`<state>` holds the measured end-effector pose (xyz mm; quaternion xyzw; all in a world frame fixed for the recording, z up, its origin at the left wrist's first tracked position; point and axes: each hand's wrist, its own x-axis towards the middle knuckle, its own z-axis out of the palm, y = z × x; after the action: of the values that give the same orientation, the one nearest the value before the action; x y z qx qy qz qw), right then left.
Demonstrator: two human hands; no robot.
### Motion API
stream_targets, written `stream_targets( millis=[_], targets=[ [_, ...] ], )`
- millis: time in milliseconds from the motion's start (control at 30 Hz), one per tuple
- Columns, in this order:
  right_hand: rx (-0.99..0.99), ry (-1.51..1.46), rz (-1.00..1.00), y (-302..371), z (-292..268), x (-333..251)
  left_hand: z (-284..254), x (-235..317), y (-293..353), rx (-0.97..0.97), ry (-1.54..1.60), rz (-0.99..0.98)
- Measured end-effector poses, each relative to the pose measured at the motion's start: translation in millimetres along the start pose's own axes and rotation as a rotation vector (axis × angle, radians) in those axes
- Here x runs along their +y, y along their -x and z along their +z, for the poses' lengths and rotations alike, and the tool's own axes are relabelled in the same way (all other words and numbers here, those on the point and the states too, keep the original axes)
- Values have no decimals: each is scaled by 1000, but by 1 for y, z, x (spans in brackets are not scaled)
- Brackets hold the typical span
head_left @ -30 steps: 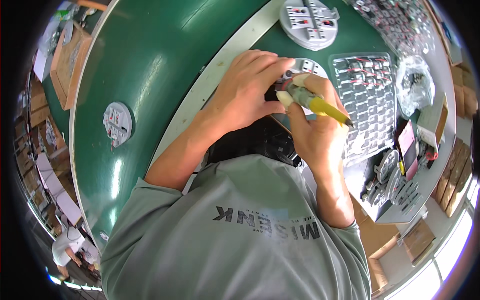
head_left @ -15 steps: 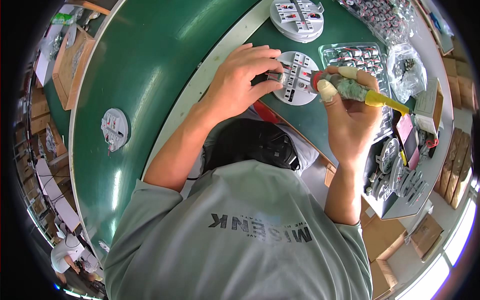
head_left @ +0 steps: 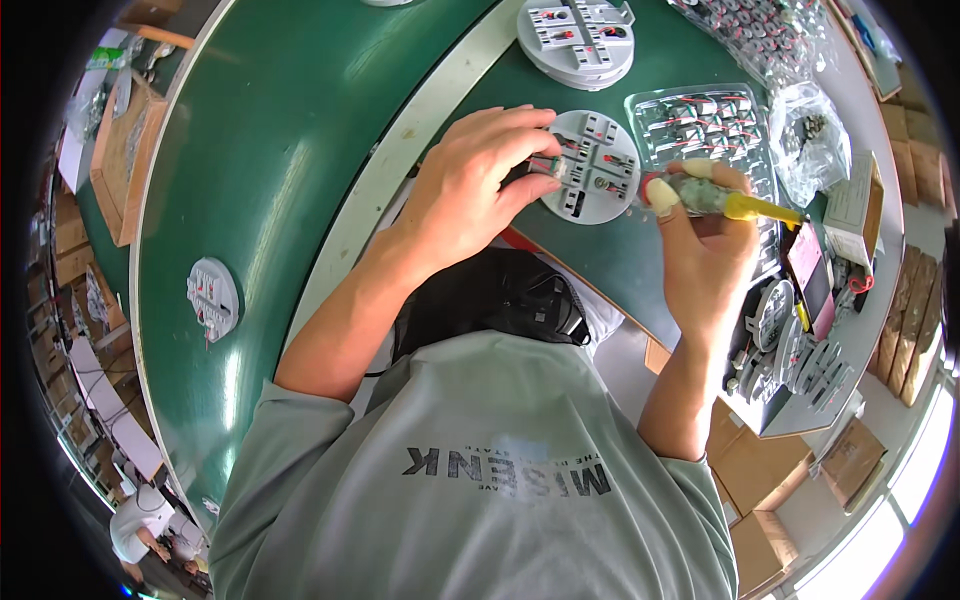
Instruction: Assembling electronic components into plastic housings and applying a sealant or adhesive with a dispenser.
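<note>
Ideally, the small part (head_left: 556, 168) should be held steady at the left edge of the round grey disc (head_left: 598, 170) on the green bench (head_left: 600, 262), the yellow-ended tool (head_left: 714, 199) aimed squarely. At left, the part is pinched by the left hand (head_left: 468, 182), thumb and fingers barely apart; at right, the tool is enclosed by the right hand (head_left: 714, 242).

Open tabletop (head_left: 615, 258) runs along the near edge before the round base (head_left: 592, 190); the clear tray (head_left: 690, 92) blocks passage toward the right edge, stacked bases (head_left: 575, 50) toward the far.
</note>
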<state>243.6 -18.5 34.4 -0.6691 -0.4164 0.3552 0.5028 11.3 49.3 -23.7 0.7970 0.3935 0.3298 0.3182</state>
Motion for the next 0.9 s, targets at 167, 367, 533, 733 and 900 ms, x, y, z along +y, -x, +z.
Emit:
stream_targets(
  millis=[167,367,533,733,900],
  targets=[
    [-154,159,-56,2,1,4,-4,-4,-1,-25,18,27],
    [-249,246,-20,-3,0,0,-13,-6,-5,-86,33,34],
    [-154,63,-106,-1,24,-7,-16,-5,-7,-90,11,52],
    [-327,201,-287,-2,46,-4,-12,-9,0,-90,35,47],
    [-377,470,-304,12,46,-6,-5,-8,-1,-119,-25,57]
  ],
)
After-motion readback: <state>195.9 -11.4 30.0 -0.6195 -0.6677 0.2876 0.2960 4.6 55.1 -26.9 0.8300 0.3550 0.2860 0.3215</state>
